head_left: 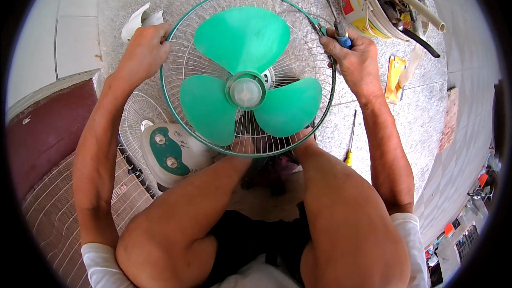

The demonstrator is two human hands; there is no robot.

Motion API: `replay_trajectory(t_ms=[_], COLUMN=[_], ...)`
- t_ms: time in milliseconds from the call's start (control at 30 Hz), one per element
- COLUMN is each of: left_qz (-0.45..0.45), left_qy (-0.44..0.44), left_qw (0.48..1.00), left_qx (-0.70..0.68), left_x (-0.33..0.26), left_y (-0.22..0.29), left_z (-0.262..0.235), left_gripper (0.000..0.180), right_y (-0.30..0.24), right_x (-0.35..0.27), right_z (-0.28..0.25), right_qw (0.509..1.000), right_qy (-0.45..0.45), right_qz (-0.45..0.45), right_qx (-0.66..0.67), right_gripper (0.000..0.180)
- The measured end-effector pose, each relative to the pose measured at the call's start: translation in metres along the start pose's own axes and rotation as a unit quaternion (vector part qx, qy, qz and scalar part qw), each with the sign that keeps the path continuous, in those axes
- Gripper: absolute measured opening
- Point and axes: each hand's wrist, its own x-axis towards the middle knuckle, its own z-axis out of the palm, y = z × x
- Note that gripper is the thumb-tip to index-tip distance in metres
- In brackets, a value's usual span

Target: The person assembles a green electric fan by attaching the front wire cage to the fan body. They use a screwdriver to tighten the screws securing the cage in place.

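A fan head (pixel 242 37) with three green blades sits in a round wire guard between my hands, above my feet. A clear round cap (pixel 246 93) is at the blades' centre. My left hand (pixel 146 50) is closed on the guard's green rim at its upper left. My right hand (pixel 354 56) is closed at the upper right of the rim, by a dark clip (pixel 319 25). In the same hand is a screwdriver (pixel 343 34) with a blue handle, its shaft pointing up and away. The fingers of both hands are partly hidden.
A white fan base (pixel 194 144) with two knobs lies at the left, by a loose wire guard (pixel 140 112). A bucket of tools (pixel 368 13) stands at the far right. A yellow-handled screwdriver (pixel 350 141), a yellow packet (pixel 394 77) and a white piece (pixel 140 18) lie on the floor.
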Motion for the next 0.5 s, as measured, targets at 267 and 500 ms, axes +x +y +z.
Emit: replay_trajectory(t_ms=[267, 500], left_qz=[-0.027, 0.019], left_qy=[0.1, 0.262], left_qw=[0.994, 0.965], left_qx=[-0.03, 0.007], left_x=[-0.033, -0.066], left_y=[0.006, -0.01], left_z=[-0.047, -0.103], left_gripper=[0.009, 0.013], right_y=[-0.081, -0.179], right_x=[-0.026, -0.045], right_z=[-0.014, -0.031], right_qw=[0.993, 0.963], right_qy=[0.034, 0.054], right_qz=[-0.104, -0.256], right_qx=[0.039, -0.057], right_gripper=[0.016, 0.02])
